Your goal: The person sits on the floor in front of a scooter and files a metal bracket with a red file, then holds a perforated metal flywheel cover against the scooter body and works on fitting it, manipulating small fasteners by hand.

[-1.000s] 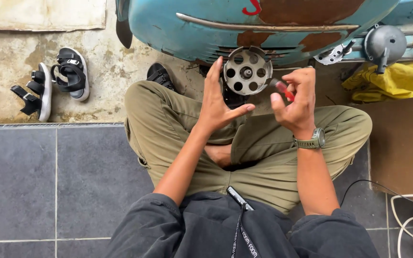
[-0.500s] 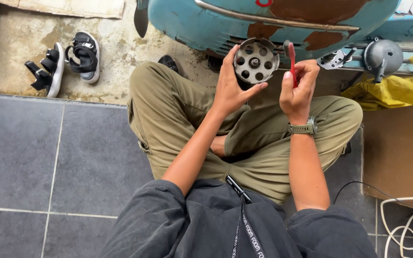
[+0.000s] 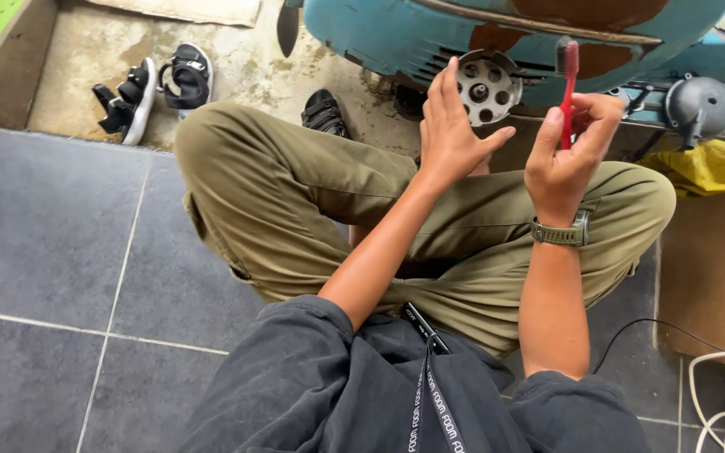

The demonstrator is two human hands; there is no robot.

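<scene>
Hands up, I see my left hand (image 3: 455,134) cupping the metal disc (image 3: 487,85), right hand (image 3: 565,155) pinching a red toothbrush (image 3: 565,88); that loose, open-fingered hold could drop it.

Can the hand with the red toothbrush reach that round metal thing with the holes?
Probably yes. The right hand holds the red toothbrush upright just beside the round metal disc, which the left hand holds up. Only open air seems to lie between the bristles and the disc.
</scene>
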